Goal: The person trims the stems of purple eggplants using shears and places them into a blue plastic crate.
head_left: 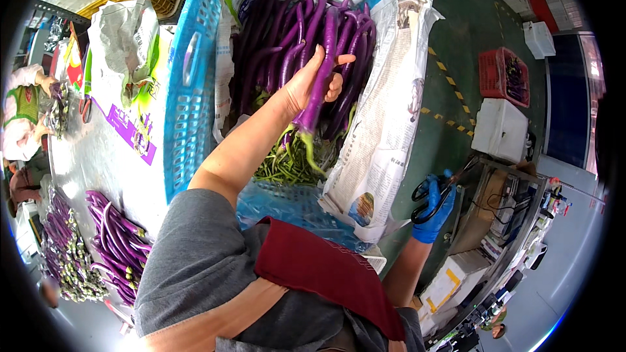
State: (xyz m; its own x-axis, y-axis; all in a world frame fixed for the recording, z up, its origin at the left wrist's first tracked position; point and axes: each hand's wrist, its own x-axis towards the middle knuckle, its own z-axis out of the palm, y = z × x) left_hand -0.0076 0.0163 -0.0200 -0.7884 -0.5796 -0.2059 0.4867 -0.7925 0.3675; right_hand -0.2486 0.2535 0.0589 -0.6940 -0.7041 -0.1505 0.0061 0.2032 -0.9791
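My bare left hand (305, 86) is closed around one long purple eggplant (321, 81), its green stem hanging toward me. Beneath it, many more long eggplants (267, 55) fill a blue plastic crate (186, 114) lined with newspaper (381, 117). A heap of thin green stem-like pieces (283, 166) lies at the crate's near end, partly covered by the eggplants. Out to the right, my blue-gloved right hand (435, 212) grips black-handled scissors (465, 168), apart from the crate, with the blades pointing away.
At left, a metal table (78, 163) bears loose eggplants (117, 241) and printed bags (124, 45). Another person's hand (44, 81) works at its far left. On the right stand a red crate (492, 78), a white foam box (499, 130) and a cluttered shelf (495, 208).
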